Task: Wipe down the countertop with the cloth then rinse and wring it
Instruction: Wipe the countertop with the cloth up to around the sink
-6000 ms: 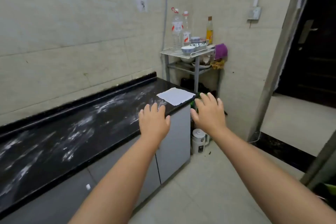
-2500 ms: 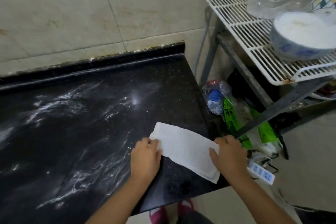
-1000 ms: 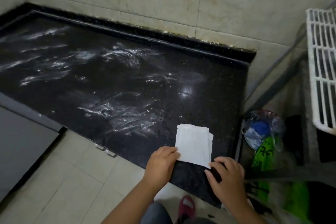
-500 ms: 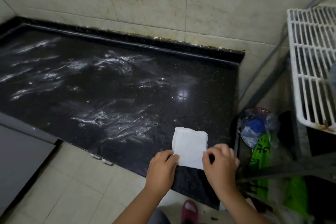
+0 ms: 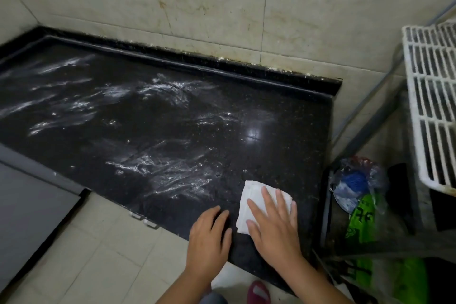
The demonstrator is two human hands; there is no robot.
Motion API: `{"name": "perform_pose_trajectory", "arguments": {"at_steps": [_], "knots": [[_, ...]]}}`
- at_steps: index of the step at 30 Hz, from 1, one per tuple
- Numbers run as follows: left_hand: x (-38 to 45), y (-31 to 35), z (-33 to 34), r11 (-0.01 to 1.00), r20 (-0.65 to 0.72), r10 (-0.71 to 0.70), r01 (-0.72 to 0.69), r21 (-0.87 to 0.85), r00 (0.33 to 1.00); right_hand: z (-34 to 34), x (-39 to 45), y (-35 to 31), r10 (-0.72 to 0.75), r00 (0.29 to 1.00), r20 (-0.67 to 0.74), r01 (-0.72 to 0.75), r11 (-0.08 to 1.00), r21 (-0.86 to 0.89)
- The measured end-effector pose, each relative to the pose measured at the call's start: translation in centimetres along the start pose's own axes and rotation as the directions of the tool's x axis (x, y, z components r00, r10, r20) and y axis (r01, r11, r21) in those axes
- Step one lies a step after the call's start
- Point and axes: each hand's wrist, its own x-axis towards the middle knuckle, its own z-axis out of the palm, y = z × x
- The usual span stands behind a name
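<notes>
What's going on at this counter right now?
A person is about to wipe a black countertop. The right hand lies flat, fingers spread, on a folded white cloth near the counter's front right corner. The left hand rests on the counter edge beside it, off the cloth. White smears cover much of the surface, so wiping has barely begun. Rinsing and wringing are not yet done.

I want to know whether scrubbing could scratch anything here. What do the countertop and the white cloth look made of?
Countertop: looks like polished dark stone, perhaps granite; it is speckled and mirrors a light. Cloth: thin, soft, matte white fabric or paper towel, folded flat under the right hand; which one I cannot tell.
</notes>
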Motion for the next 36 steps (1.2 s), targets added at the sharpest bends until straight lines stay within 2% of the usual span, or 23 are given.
{"name": "perform_pose_trajectory", "arguments": {"at_steps": [3, 4, 8, 11, 12, 13, 15, 18, 19, 21, 22, 23, 24, 25, 27, 29, 31, 33, 36], "knots": [[0.0, -1.5, -1.1, 0.983, 0.004, -0.137, 0.135, 0.127, 0.991, 1.0, 1.1, 0.0, 0.012, 0.978, 0.206, 0.0, 0.998, -0.057], [0.0, -2.1, -1.5, 0.97, 0.001, -0.191, 0.188, 0.157, 0.982, 1.1, 1.5, 0.3, 0.011, 0.972, 0.236, 0.006, 0.997, -0.073], [0.1, -4.3, -1.8, 0.905, -0.006, -0.358, 0.349, 0.243, 0.934, 0.0, 4.9, 2.7, 0.043, 0.977, 0.21, -0.014, 0.99, -0.138], [0.9, -4.5, -1.6, 0.89, 0.013, -0.38, 0.362, 0.278, 0.925, -1.1, 8.7, 3.1, 0.188, 0.95, 0.248, -0.153, 0.976, -0.153], [1.2, -4.4, -1.4, 0.889, 0.029, -0.381, 0.357, 0.287, 0.924, -1.1, 9.6, 2.3, 0.192, 0.949, 0.25, -0.163, 0.978, -0.13], [1.5, -4.3, -1.1, 0.889, 0.047, -0.379, 0.349, 0.296, 0.924, -0.6, 9.8, 1.1, 0.153, 0.961, 0.232, -0.129, 0.985, -0.115], [1.8, -4.1, -0.7, 0.89, 0.079, -0.373, 0.332, 0.312, 0.925, 1.3, 8.1, -1.7, -0.028, 0.992, 0.127, 0.048, 0.987, -0.151], [1.9, -4.0, -0.5, 0.891, 0.187, -0.389, 0.316, 0.325, 0.902, 3.2, 1.4, -3.2, -0.274, 0.949, 0.155, 0.293, 0.948, -0.12], [1.9, -3.9, -0.5, 0.89, 0.207, -0.394, 0.316, 0.328, 0.896, 3.3, -0.8, -2.1, -0.309, 0.939, 0.152, 0.328, 0.937, -0.123], [1.9, -3.9, -0.5, 0.887, 0.215, -0.407, 0.327, 0.327, 0.888, 2.8, -3.6, 1.4, -0.286, 0.943, 0.171, 0.307, 0.946, -0.109], [1.9, -3.8, -0.6, 0.886, 0.215, -0.41, 0.332, 0.323, 0.886, 2.6, -3.9, 3.3, -0.261, 0.956, 0.136, 0.279, 0.951, -0.136], [1.9, -3.8, -0.4, 0.888, 0.207, -0.408, 0.333, 0.316, 0.889, 2.3, -3.4, 5.0, -0.215, 0.971, 0.103, 0.231, 0.957, -0.175], [1.9, -3.8, -0.4, 0.891, 0.206, -0.403, 0.332, 0.308, 0.892, 2.0, -2.1, 6.1, -0.133, 0.981, 0.142, 0.16, 0.966, -0.202], [1.9, -3.7, -0.4, 0.894, 0.206, -0.397, 0.326, 0.309, 0.894, 1.5, -0.1, 6.5, -0.034, 0.982, 0.187, 0.072, 0.977, -0.202], [2.0, -3.7, -0.5, 0.89, 0.199, -0.384, 0.304, 0.339, 0.902, 0.7, 4.2, 5.5, 0.092, 0.991, 0.097, -0.07, 0.976, -0.204], [2.1, -3.6, -0.5, 0.89, 0.194, -0.372, 0.29, 0.353, 0.908, 0.4, 7.7, 2.6, 0.154, 0.971, 0.18, -0.117, 0.973, -0.201], [1.9, -3.7, -0.3, 0.893, 0.187, -0.375, 0.3, 0.336, 0.908, 1.1, 8.5, -0.9, 0.09, 0.97, 0.224, -0.062, 0.99, -0.129], [1.9, -3.8, -0.3, 0.895, 0.199, -0.388, 0.317, 0.314, 0.9, 2.3, 5.6, -3.1, -0.098, 0.987, 0.129, 0.118, 0.981, -0.157], [1.8, -3.7, -0.3, 0.895, 0.191, -0.399, 0.336, 0.293, 0.897, 3.1, -1.2, -2.1, -0.275, 0.939, 0.205, 0.302, 0.946, -0.117]]}}
